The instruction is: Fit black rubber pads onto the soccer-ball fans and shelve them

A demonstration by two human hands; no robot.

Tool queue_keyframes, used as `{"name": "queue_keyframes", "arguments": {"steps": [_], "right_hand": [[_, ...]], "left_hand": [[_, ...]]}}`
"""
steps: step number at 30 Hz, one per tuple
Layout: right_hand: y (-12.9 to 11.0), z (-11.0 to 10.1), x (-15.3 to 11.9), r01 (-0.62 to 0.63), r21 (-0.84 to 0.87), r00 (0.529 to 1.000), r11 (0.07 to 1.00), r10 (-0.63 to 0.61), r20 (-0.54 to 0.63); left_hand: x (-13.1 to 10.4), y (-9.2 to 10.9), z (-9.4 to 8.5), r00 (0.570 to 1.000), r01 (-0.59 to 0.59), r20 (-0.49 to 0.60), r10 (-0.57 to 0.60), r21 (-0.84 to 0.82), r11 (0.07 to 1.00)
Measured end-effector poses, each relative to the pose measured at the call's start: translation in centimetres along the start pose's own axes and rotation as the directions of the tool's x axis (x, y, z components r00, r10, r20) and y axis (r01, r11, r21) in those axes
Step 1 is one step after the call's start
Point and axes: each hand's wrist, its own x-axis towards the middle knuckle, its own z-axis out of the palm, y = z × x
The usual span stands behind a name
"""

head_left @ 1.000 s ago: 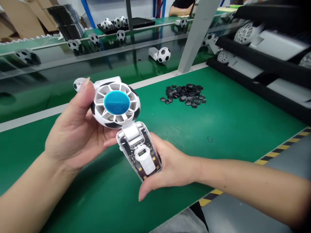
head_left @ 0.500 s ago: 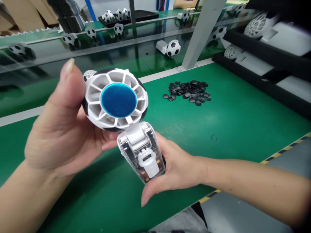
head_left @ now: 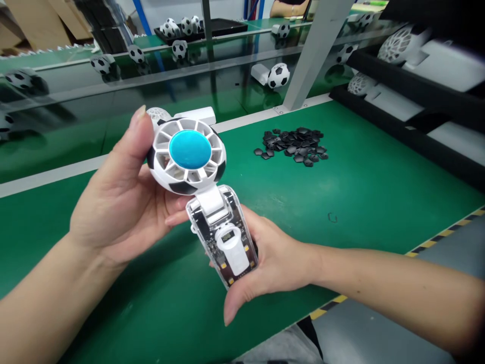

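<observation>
Both hands hold a small handheld fan (head_left: 235, 253) over the green work surface. Its round head is white with black football patches, spokes and a shiny blue centre disc; its handle is clear, with a circuit board and a small display showing inside. My left hand (head_left: 121, 197) is closed round the left side of the fan head, thumb on the rim. My right hand (head_left: 265, 258) grips the handle from the right, thumb along its lower end. The fingers behind the fan are mostly hidden. To the right lies a pile of black pentagon pieces (head_left: 297, 144).
Beyond a pale rail, a dark glossy conveyor belt (head_left: 227, 96) carries several football-patterned fans (head_left: 278, 76). Black stacked trays (head_left: 401, 116) with white fans stand at the right. A grey post (head_left: 312, 55) rises behind the pile. Another person's arm (head_left: 290, 8) shows at the back.
The fan head has tipped and drawn away from the camera, with my left hand moving the same way. Its disc now looks lighter blue. Fans on the belt have shifted.
</observation>
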Motion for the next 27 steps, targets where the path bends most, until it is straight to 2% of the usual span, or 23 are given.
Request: {"name": "queue_keyframes", "arguments": {"steps": [4,7,9,12,16,21,24,27], "right_hand": [[0.3,-0.3,0.2,-0.018,0.021,0.999,1.0,0.019,-0.029],[0.8,-0.6,0.4,-0.037,0.067,0.997,0.997,0.042,-0.07],[0.9,-0.9,0.6,-0.073,0.097,0.994,0.993,0.08,-0.071],[0.9,-1.1,0.9,-0.147,0.075,0.987,0.986,0.151,-0.051],[1.2,-1.1,1.0,-0.179,0.013,0.98,0.984,0.179,-0.082],[2.7,-1.6,1.1,-0.141,-0.125,0.986,0.982,0.128,-0.105],[3.6,-1.9,1.0,-0.11,-0.23,0.988,0.967,0.081,-0.134],[4.2,-2.0,0.9,-0.101,-0.268,0.988,0.958,0.066,-0.138]], "left_hand": [[-0.1,-1.1,0.0,0.999,-0.036,-0.01,0.036,0.001,0.999],[-0.4,-2.8,0.2,0.999,-0.021,0.044,0.017,0.106,0.994],[-0.5,-3.9,0.3,0.998,-0.007,0.069,-0.005,0.166,0.986],[-0.2,-4.9,0.2,0.997,-0.053,0.064,0.042,0.172,0.984],[0.1,-5.5,-0.2,0.992,-0.086,0.108,0.072,0.13,0.988],[0.1,-5.9,-0.1,0.998,-0.047,0.054,0.038,0.171,0.984],[-0.1,-5.7,0.2,0.991,-0.124,0.077,0.109,0.221,0.967],[-0.2,-5.4,0.3,0.98,-0.181,0.117,0.16,0.196,0.964]]}}
